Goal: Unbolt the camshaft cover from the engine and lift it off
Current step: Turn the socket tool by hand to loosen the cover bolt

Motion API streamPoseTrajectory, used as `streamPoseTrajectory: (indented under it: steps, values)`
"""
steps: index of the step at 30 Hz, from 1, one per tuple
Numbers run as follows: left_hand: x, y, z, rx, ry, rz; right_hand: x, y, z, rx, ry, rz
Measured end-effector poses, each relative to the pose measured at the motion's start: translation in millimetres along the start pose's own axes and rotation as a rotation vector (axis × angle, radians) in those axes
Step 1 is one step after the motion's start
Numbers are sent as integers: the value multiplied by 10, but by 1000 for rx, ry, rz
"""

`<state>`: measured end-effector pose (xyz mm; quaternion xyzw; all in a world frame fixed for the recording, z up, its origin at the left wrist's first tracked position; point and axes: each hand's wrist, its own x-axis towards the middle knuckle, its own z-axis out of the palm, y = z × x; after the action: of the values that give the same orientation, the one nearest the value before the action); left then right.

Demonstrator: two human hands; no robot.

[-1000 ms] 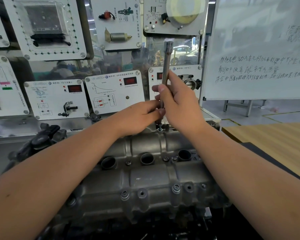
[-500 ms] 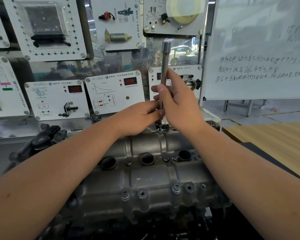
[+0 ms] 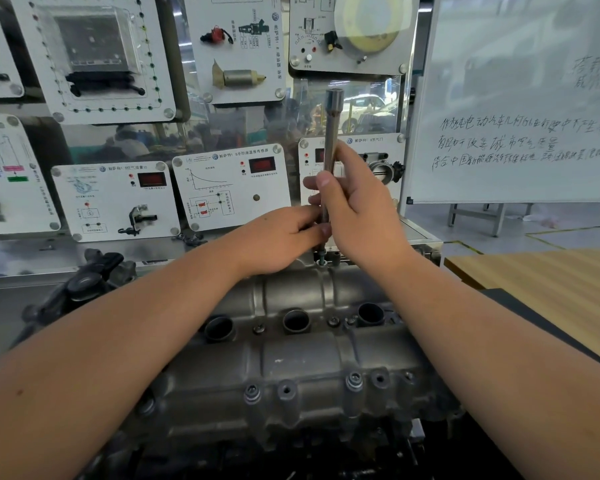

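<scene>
The right hand grips an upright socket extension bar over a bolt at the camshaft cover's far edge; the left hand pinches its lower shaft, apparently.

Whiteboard: handwritten Chinese text in three lines, not reliably legible. Sensor panel: VW roundel and the header "冷却液温度传感器". Adjacent panel: VW roundel with the header "空气流量计". Smaller print on both panels: illegible.
</scene>
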<state>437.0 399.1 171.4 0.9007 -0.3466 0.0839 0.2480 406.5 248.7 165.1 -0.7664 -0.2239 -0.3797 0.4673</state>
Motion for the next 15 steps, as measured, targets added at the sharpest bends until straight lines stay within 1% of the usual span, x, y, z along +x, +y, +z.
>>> streamPoseTrajectory:
  steps: [3, 6, 11, 15]
  values:
    - [9, 16, -2, 39, 19, 22, -11, 5, 1, 3, 40, -20]
    - [5, 27, -1, 17, 27, 26, -13, -3, -16, -21, 64, -73]
    - [-2, -8, 2, -15, 8, -12, 0, -5, -23, 6, 23, -13]
    - [2, -6, -3, 3, 22, 1, -14, 1, -3, 14, 10, 0]
